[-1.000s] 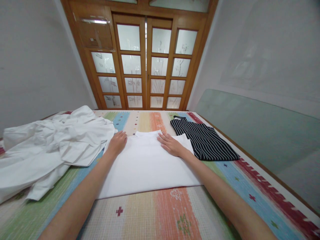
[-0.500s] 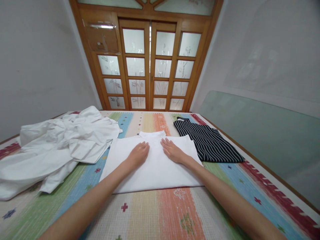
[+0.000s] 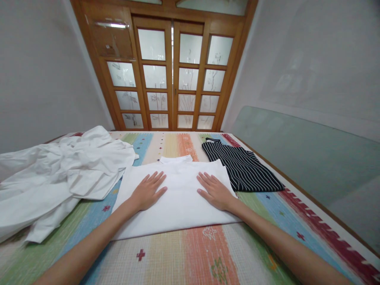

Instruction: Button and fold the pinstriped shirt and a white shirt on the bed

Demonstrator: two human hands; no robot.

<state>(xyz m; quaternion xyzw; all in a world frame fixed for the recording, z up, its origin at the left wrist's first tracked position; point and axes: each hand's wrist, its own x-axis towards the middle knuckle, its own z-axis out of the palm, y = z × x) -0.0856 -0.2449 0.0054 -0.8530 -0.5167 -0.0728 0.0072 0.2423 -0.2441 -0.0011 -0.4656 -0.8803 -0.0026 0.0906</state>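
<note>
White cloth under both palms: the folded white shirt (image 3: 178,198) lies flat in the middle of the striped mat (image 3: 190,257), its collar end (image 3: 175,159) pointing away toward the wooden doors (image 3: 166,75). Left hand (image 3: 147,192) is down on the left half of the shirt, fingers spread and flat, nothing pinched. Right hand (image 3: 215,192) mirrors it on the right half, fingers splayed too, palm pressed to the fabric. The two hands sit apart, a bare stretch of white between them. Both forearms run in from the bottom edge of the view, crossing the near hem of the shirt.

Off to the left, a rumpled white pile (image 3: 59,174) of clothing sprawls over the mat, and its nearest edge lies just beside the shirt's left side, looking to overlap the far corner. To the right, a black striped top (image 3: 240,168) lies flat, its near corner touching or tucked just under the right edge of the white shirt; which of the two, hard to say from here. The mat shows bands of green, blue, orange and red with little cross marks. Grey walls close in on either side, and a pale green panel (image 3: 311,158) runs along the right.
</note>
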